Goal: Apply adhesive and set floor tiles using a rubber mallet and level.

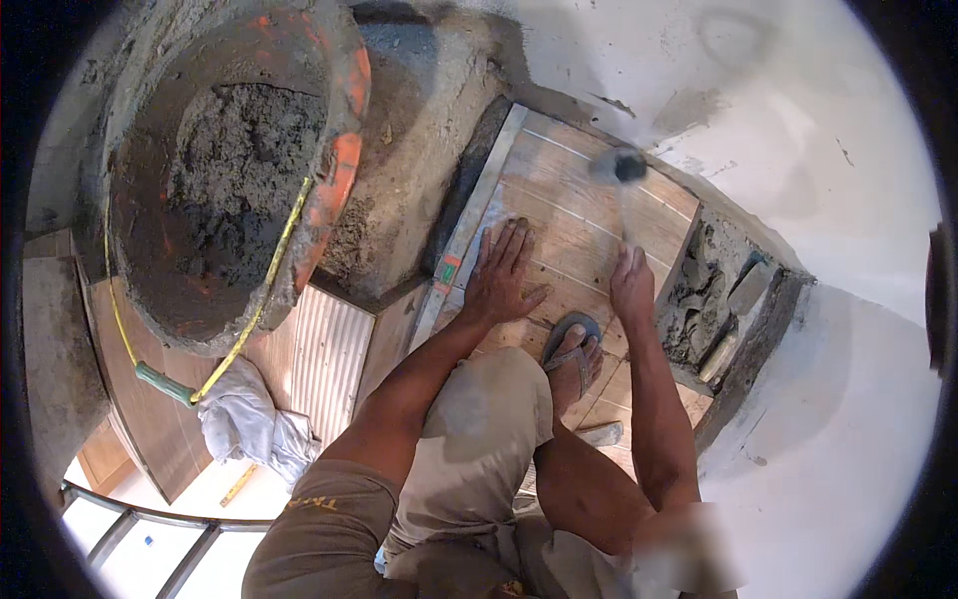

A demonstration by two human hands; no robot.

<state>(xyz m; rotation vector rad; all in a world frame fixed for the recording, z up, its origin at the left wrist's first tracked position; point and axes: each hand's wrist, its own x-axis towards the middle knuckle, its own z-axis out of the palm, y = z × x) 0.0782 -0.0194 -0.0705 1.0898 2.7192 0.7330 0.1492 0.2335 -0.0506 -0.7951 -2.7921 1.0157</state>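
My left hand (500,275) lies with fingers apart on wood-look tiles (544,170), beside a long straight strip (456,250) along their left edge. My right hand (632,285) grips the pale handle of a black-headed mallet (629,166), blurred over the upper right of the tiles. Just right of that hand, a patch of rough wet mortar (687,304) fills the untiled end, with a trowel (743,304) in it, wooden handle toward me. My sandaled foot (572,354) rests on the tiles between my arms.
A mortar-caked orange tub (344,165) with wet mortar and a yellow cord carrying a green grip (165,384) stands at upper left. Below it are tiled steps (150,399), a white cloth (244,424) and metal railing (192,557). A white wall (828,160) bounds the right.
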